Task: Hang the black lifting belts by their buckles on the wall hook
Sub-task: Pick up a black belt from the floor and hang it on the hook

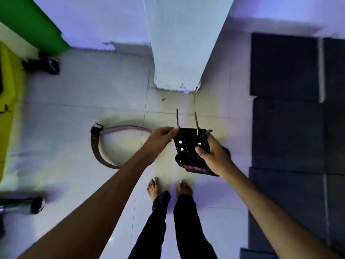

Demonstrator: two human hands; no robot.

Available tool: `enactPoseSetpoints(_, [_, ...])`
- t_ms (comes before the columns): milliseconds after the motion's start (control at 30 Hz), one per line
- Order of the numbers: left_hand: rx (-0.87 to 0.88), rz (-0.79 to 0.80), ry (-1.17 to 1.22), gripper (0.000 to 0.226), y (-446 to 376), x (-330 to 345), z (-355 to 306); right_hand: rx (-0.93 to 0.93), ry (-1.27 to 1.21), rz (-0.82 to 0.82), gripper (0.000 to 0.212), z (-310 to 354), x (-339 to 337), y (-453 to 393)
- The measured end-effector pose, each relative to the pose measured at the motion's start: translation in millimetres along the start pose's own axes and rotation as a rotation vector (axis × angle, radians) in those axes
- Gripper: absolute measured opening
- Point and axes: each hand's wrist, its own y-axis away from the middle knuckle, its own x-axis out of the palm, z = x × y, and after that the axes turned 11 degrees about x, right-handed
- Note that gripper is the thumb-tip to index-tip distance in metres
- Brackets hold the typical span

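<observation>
I hold a black lifting belt [187,144] in the air in front of me, above my bare feet. My right hand [214,156] grips its wide riveted end, thumb on the front. My left hand [162,136] pinches the belt's top left corner, near the buckle's two metal prongs [177,117], which stick upward. The rest of the belt hangs folded below my right hand. A second belt [104,144], brown outside and pale inside with a dark buckle end, lies curved on the tiled floor to the left. No wall hook is in view.
A white pillar [179,53] stands straight ahead against the wall. Dark rubber floor mats [291,109] cover the right side. A green and yellow object [11,90] and dark dumbbell-like items [46,64] sit at the left.
</observation>
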Motion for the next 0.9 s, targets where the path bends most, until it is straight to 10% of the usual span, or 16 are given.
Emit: enactPoseSetpoints(900, [1.385,-0.081,-0.053,0.076,421.7,-69.5,-508.3,-0.907,-0.459,-0.319,0.024,407.6,-221.6,485.7])
